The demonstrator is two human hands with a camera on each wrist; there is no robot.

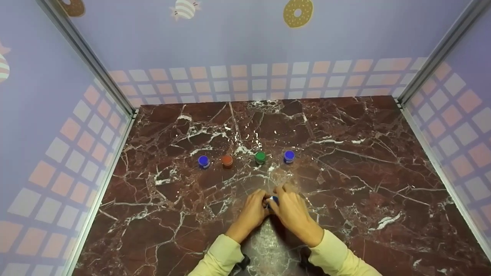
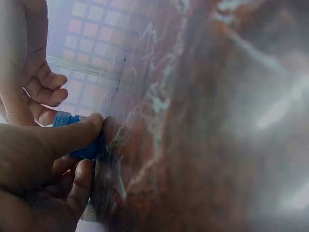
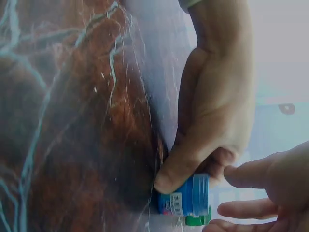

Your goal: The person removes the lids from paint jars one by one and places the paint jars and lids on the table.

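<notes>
A small blue paint jar with a clear ridged lid and a white label stands on the table. My left hand grips its body low down, thumb on one side and fingers curled on the other. Beside the lid is my right hand, its loosely bent fingers spread apart. In the right wrist view these fingertips are just off the lid; in the left wrist view one overlaps the lid's edge. From the head view, both hands mostly hide the jar.
Farther back on the marbled table stand four-in-a-row style jars: blue, orange-red, green and another blue. Patterned panels wall the back and both sides.
</notes>
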